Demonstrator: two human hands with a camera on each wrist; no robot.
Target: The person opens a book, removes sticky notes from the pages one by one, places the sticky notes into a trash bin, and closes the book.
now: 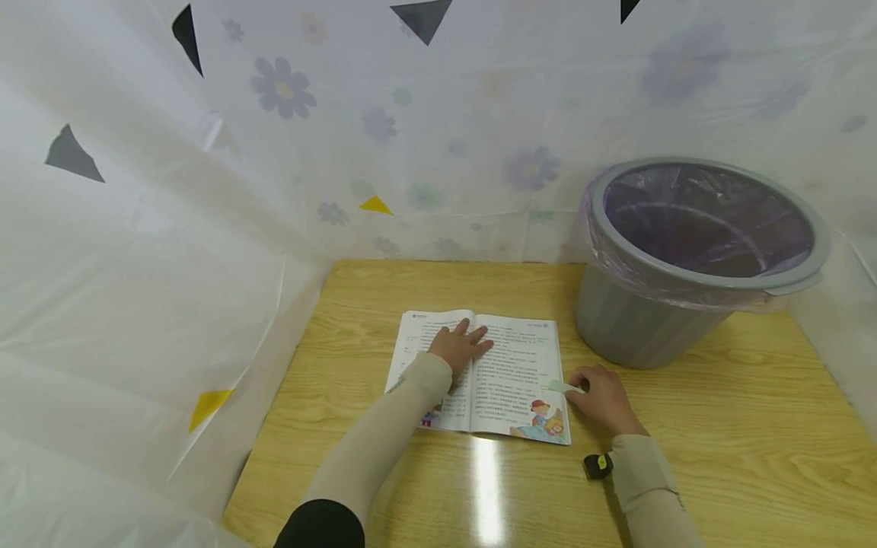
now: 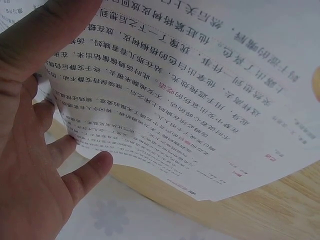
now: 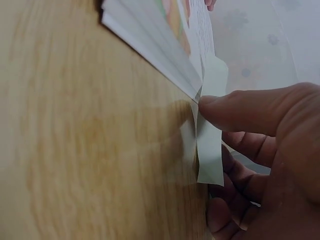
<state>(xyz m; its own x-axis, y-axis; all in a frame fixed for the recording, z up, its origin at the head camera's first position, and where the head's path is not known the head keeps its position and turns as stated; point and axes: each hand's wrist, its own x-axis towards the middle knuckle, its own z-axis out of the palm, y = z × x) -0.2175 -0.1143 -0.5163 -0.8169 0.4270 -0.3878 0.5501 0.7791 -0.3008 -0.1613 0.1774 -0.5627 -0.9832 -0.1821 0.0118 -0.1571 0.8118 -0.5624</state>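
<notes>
An open book (image 1: 515, 358) lies on the wooden table, its pages covered in printed text, with a cartoon picture at the lower right corner. Across the middle, near the spine, my left hand (image 1: 457, 352) rests on the pages with its fingers spread. At the right edge of the book, my right hand (image 1: 604, 399) pinches a pale green paper strip (image 3: 211, 150) between thumb and fingers. One end of the strip overlaps the right page; the other sticks out past the page edge. In the left wrist view the printed page (image 2: 200, 100) curves up beside the fingers.
A grey bin (image 1: 630, 320) with a purple plastic liner stands at the back right, close behind my right hand. Patterned white sheeting (image 1: 438, 152) hangs behind and left of the table (image 1: 356, 289). A small black device (image 1: 597, 466) sits at my right wrist.
</notes>
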